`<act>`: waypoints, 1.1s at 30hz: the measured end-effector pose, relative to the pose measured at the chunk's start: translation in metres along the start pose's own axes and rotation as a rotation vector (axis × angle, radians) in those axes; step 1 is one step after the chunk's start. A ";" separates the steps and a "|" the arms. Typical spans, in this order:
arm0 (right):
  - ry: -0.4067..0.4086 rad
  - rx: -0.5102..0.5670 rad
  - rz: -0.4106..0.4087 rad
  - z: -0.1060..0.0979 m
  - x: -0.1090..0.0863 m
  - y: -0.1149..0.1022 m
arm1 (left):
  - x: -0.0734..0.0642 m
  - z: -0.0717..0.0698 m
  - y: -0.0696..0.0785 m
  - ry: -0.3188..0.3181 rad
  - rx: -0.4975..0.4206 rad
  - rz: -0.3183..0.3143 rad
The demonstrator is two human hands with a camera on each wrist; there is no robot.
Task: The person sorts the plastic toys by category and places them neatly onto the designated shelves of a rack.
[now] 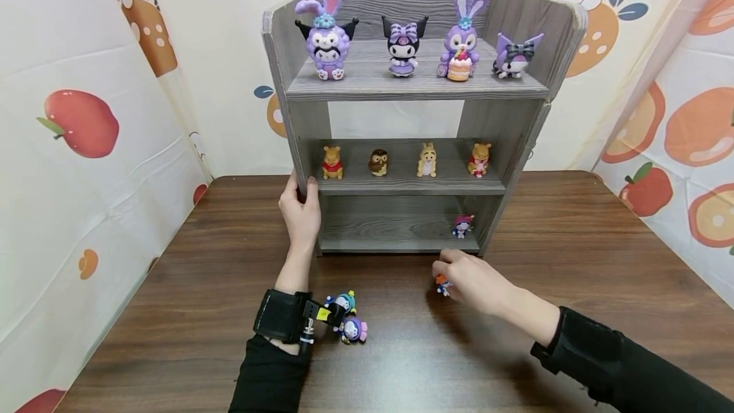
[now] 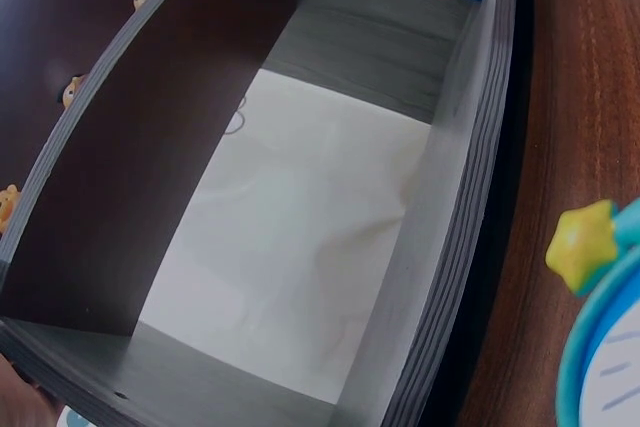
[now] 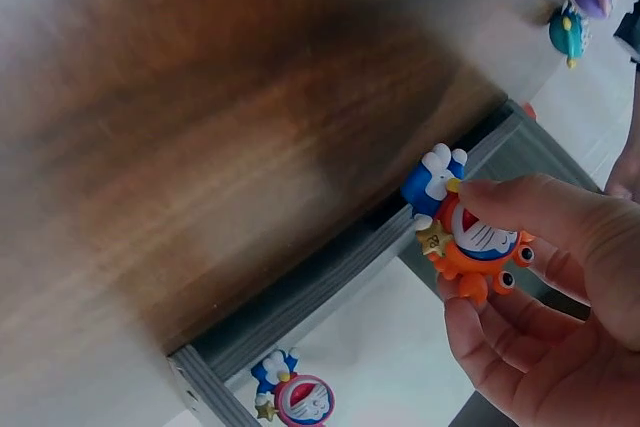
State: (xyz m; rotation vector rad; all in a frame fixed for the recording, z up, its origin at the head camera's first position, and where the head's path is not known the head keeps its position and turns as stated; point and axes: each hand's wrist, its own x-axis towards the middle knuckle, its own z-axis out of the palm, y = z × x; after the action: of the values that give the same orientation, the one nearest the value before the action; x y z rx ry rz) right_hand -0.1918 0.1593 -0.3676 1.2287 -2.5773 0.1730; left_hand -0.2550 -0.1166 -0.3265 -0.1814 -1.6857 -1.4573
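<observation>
My right hand pinches a small Doraemon figurine with an orange crab hood between thumb and fingers, just in front of the shelf's lower front edge. In the head view the hand covers most of it. My left hand grips the left side panel of the grey wooden shelf, thumb at the front edge. On the bottom tier at right stands a figurine with a pinkish-red hood. Beside my left wrist, a teal-hooded figurine and a purple-hooded figurine are on the table.
Four-figure rows are on the upper tiers: purple rabbit-eared and black-eared figures on top, Pooh-style figures in the middle. The brown wooden table extends in front. Fruit-printed cloth hangs around it.
</observation>
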 end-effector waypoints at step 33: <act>-0.103 0.089 0.234 0.013 0.080 0.049 | 0.000 -0.001 0.000 -0.003 -0.011 -0.011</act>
State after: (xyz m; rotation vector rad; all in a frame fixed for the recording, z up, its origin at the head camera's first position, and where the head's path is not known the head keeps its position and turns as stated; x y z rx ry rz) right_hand -0.2802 0.1281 -0.3554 0.9848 -2.8277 0.2818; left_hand -0.2546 -0.1171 -0.3266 -0.1803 -1.6841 -1.4756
